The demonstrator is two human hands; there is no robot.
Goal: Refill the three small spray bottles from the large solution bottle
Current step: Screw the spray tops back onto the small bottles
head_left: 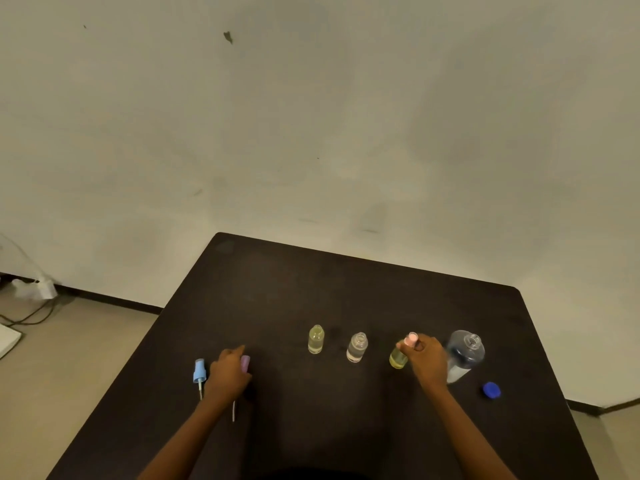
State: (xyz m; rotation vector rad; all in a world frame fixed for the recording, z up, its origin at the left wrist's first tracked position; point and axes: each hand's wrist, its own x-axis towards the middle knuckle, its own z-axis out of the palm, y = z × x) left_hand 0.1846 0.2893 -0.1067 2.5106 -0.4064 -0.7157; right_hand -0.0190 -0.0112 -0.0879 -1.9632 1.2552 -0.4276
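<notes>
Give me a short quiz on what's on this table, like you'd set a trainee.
1. True or false: the large bottle has its blue lid screwed on.
2. Which top does the right hand hold on the rightmost small bottle? A) pink spray top B) blue one C) purple one
3. Fill in: the left hand holds the ____ spray top.

Key:
1. False. The blue lid lies on the table beside the large bottle.
2. A.
3. Purple spray top.
</notes>
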